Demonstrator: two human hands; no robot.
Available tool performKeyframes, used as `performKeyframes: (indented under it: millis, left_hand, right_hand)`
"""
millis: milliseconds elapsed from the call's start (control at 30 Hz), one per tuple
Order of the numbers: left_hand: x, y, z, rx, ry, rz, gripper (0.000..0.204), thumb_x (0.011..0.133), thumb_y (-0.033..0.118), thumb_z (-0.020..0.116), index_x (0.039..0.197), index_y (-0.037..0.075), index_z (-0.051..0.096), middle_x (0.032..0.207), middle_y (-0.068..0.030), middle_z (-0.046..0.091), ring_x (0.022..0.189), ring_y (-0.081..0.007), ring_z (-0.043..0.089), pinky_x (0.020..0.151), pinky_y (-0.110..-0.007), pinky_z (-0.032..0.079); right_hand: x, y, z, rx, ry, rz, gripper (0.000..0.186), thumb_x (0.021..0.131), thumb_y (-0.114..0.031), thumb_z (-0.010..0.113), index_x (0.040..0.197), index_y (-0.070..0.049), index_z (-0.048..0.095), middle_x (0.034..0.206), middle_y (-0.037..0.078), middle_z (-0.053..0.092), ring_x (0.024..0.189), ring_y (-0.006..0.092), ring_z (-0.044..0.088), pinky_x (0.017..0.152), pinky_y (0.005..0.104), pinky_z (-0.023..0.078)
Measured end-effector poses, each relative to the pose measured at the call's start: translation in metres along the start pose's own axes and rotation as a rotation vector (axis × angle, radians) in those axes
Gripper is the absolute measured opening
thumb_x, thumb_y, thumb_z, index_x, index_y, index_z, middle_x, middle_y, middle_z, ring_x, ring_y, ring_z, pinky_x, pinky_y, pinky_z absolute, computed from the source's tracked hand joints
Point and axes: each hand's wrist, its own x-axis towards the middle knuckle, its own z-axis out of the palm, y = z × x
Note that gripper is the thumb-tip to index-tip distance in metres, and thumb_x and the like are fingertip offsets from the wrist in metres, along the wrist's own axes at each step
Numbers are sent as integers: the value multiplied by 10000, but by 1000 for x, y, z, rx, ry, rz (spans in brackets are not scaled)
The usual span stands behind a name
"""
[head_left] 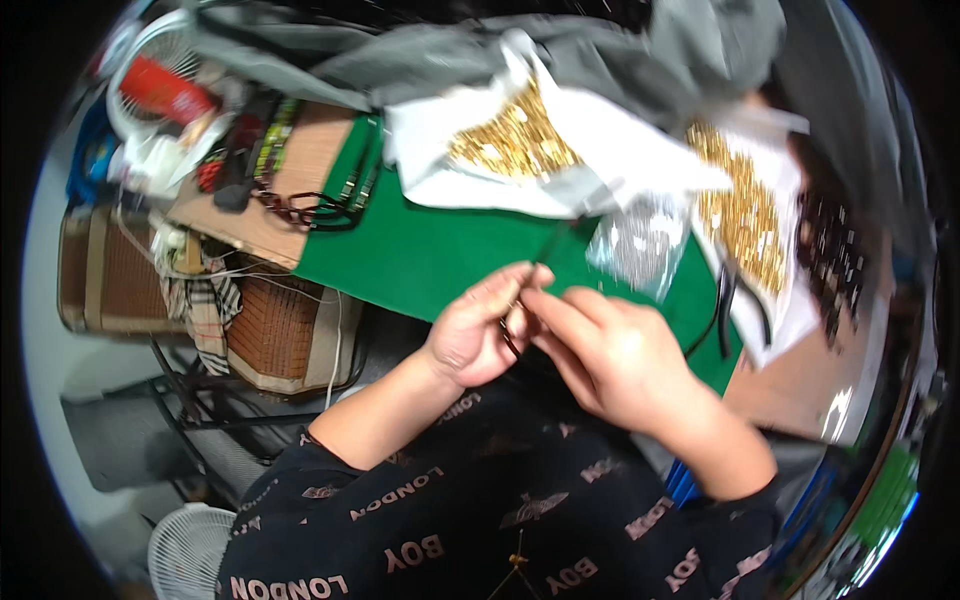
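My left hand [472,328] is closed around a thin dark piece [554,243], which slants up and away between my fingers; a dark curved part of it shows below them. My right hand [610,348] pinches the same piece at my left fingertips. Both hands are over the front edge of a green mat [420,255]. Beyond them lie gold small pieces [510,135] on a white sheet [420,165], a clear bag of silvery small parts [635,240] and, to the right, another pile of gold pieces [740,210]. Black curved strips [725,305] lie near my right hand.
Dark eyeglass frames [315,210] lie at the left by a red cylinder [160,88] and white fan [130,110]. Dark small parts [830,240] are at the far right. Grey cloth [330,55] runs along the back. A woven-seat chair [285,340] stands left, below the table.
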Motion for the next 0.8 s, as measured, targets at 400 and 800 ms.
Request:
performKeyframes:
  millis: [400, 800]
  left_hand:
    - [-81, 73, 128, 2187, 500, 810, 305, 799, 63, 624, 1100, 15, 617, 784, -113, 584, 692, -274, 595, 611, -329, 490]
    - [-28, 128, 58, 2729, 524, 590, 130, 665, 60, 625, 777, 75, 688, 828, -74, 571, 909, -271, 525, 785, -389, 398]
  right_hand:
    - [-51, -2, -20, 338, 218, 208, 342, 799, -19, 612, 1130, 58, 578, 937, 188, 614, 819, 259, 615, 751, 315, 488]
    - [-101, 59, 17, 623, 398, 584, 319, 840, -37, 610, 1153, 18, 586, 943, 88, 613, 814, 139, 568, 741, 253, 457]
